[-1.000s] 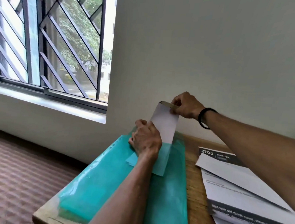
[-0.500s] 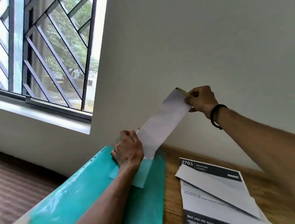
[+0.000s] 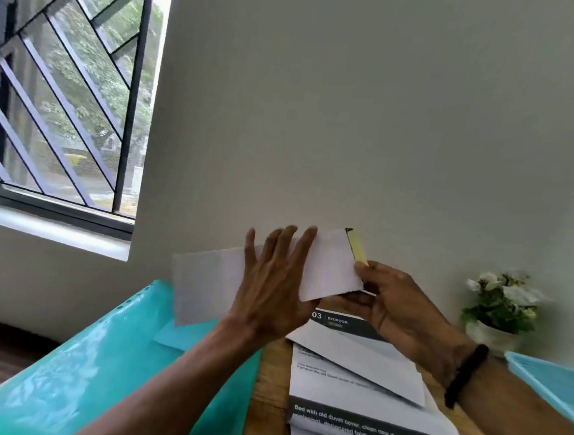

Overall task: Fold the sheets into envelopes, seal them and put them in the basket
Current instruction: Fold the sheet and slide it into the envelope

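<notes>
Soft daylight from the window (image 3: 65,90); slight motion blur, wide-angle edge bending

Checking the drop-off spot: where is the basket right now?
In the head view, the basket shows only as a turquoise corner at the right edge, on the table behind the right forearm, just below the potted plant.

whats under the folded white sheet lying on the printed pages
Under the folded white sheet lie printed pages with dark bands and text, on the wooden table. The text it covers cannot be read, and how many pages are stacked is unclear.
</notes>
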